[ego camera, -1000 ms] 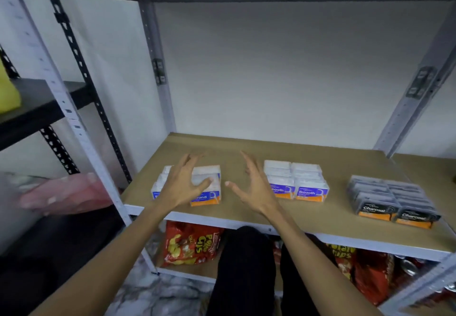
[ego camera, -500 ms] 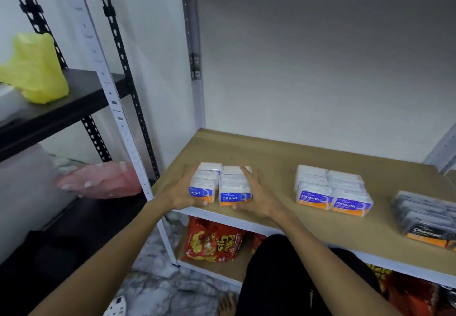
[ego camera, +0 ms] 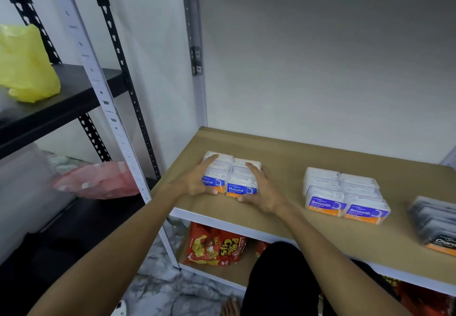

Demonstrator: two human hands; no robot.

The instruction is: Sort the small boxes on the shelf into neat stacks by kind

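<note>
Both hands are pressing in on the "Round" boxes (ego camera: pixel 232 177), a clear-lidded block with blue and orange labels sitting on the brown shelf board (ego camera: pixel 283 150) near its front left corner. The left hand (ego camera: pixel 195 182) is lying against the block's nine o'clock side, fingers curled over the top edge and thumb tucked under the front label, so part of that label is being covered and only "ound" is reading there. The right hand (ego camera: pixel 264 190) is cupping the three o'clock side, fingers spread along the lids and thumb at the front lower corner; both hands are closed on the block. How many boxes are making up the block is hard to tell under the fingers. At three o'clock from it, well apart, the "Smooth" boxes (ego camera: pixel 345 194) are sitting in two neat rows. Farther toward three o'clock the dark "Charcoal" boxes (ego camera: pixel 434 222) are being cut off by the frame edge, their label only partly legible. Below the board, a red snack bag (ego camera: pixel 214 246) is showing on the lower shelf, partly hidden by the person's dark-clothed knee (ego camera: pixel 276 278). At nine o'clock, a yellow plastic bag (ego camera: pixel 27 66) is resting on a black shelf (ego camera: pixel 81 93), and a blurred pink bag (ego camera: pixel 98 180) is lying lower down.
</note>
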